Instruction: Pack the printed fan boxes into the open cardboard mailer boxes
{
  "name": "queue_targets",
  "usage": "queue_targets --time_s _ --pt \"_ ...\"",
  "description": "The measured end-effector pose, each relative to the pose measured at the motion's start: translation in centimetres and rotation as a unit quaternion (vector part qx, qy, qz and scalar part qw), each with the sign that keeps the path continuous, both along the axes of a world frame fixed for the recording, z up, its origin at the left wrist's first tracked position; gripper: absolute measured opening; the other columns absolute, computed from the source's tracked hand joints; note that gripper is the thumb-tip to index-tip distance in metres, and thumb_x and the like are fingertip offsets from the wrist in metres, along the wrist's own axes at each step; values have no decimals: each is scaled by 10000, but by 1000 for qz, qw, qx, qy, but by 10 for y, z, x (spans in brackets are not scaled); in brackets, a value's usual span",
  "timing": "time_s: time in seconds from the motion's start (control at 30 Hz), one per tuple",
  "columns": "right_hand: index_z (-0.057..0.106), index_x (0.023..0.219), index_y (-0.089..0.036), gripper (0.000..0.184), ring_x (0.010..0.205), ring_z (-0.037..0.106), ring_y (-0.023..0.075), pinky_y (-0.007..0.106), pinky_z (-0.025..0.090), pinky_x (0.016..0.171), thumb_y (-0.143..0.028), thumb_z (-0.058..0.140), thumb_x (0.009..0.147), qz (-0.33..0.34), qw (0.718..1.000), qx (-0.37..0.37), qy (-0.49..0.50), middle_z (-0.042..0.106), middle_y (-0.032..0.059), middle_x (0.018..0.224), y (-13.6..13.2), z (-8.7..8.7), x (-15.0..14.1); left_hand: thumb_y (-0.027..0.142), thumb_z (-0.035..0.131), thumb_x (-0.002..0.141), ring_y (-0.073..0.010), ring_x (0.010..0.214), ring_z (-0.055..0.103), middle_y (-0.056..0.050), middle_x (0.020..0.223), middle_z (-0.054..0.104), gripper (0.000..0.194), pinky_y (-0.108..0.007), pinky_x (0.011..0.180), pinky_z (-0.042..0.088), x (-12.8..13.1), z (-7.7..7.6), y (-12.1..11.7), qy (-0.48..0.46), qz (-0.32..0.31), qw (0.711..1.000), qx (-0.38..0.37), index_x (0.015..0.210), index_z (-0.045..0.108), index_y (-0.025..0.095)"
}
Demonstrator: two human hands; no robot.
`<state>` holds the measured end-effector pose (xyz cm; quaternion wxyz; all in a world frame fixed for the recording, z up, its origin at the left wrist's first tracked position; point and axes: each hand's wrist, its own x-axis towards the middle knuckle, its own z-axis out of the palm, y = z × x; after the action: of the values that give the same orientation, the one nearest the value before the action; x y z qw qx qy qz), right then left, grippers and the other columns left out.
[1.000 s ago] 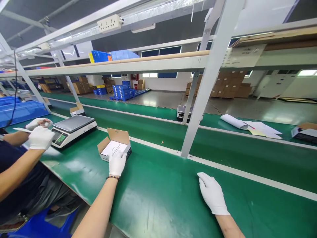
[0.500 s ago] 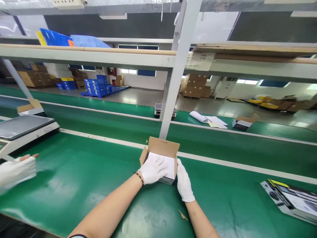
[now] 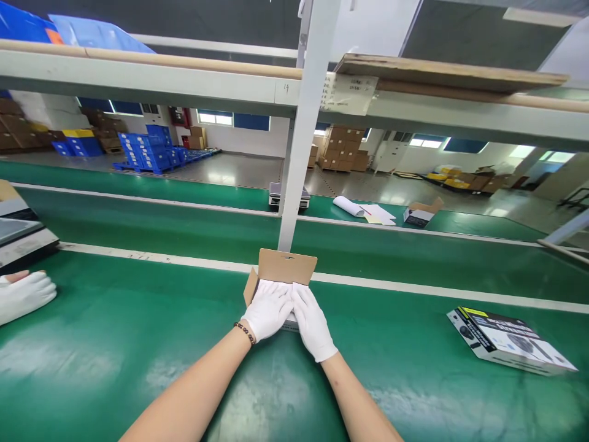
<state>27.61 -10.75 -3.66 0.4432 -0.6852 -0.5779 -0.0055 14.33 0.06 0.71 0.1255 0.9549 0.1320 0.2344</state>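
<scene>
A small cardboard box [image 3: 281,267] with its lid flap standing open sits on the green belt [image 3: 138,319] in front of me, just before a white upright post [image 3: 301,141]. Both my gloved hands lie on top of the box's open mouth, side by side. My left hand [image 3: 268,309] covers the left half with fingers laid flat and together. My right hand [image 3: 313,320] covers the right half the same way. White paper inside the box is almost wholly hidden under the gloves.
A flat printed package [image 3: 508,339] lies on the belt at right. A co-worker's gloved hand [image 3: 23,294] rests at the left edge beside a weighing scale [image 3: 21,239]. Papers [image 3: 363,210] and another open box [image 3: 421,213] lie on the far bench.
The box has been slid from the left to right in front of me. My right hand has come from its side onto its top beside the left hand. The view has turned right.
</scene>
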Motion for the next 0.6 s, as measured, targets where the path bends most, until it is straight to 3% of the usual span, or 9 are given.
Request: queue_targets --time_s 0.23,0.33,0.4,0.47,0.53,0.6 --pt "668 1214 -258 401 1271 504 247 462 379 1131 -321 347 981 -25 997 -16 -70 644 57 1257 5 -5 1 329 360 973 -304 1071 579 -119 1009 660 342 -511 1041 408 2 6 -2 15 62 998 -24 958 656 158" --pt "667 1219 -264 401 1304 483 252 435 418 1106 -321 355 973 -26 995 -43 -83 626 48 1298 12 0 3 294 361 963 -333 1210 533 -119 1148 651 324 -546 1097 350 -5 4 0 -43 86 995 -14 1013 659 177" --pt "676 1209 -261 390 1309 483 265 444 417 1110 -325 382 960 -37 994 -63 -85 618 50 1323 17 2 6 279 392 948 -347 1368 394 -109 1331 575 314 -565 1166 235 -17 -3 6 -119 127 985 1 1128 636 198" --pt "673 1221 -255 390 1306 488 278 463 410 1117 -321 402 949 -43 992 -79 -87 604 51 1352 22 2 9 321 435 936 -355 1444 267 -124 1448 473 383 -572 1192 161 -32 -13 16 -201 207 958 -13 1276 554 189" --pt "660 1245 -254 400 1312 485 283 474 406 1121 -317 404 944 -40 991 -90 -95 588 45 1377 27 -1 12 406 447 941 -352 1441 281 -166 1477 428 547 -561 1174 230 -45 -21 28 -229 276 930 -81 1426 391 160" --pt "654 1255 -259 407 1318 479 280 469 406 1123 -314 397 945 -34 989 -96 -107 584 35 1383 31 -4 14 471 396 964 -315 1400 372 -170 1473 435 647 -508 1127 348 -50 -24 36 -193 261 933 -156 1510 222 169"
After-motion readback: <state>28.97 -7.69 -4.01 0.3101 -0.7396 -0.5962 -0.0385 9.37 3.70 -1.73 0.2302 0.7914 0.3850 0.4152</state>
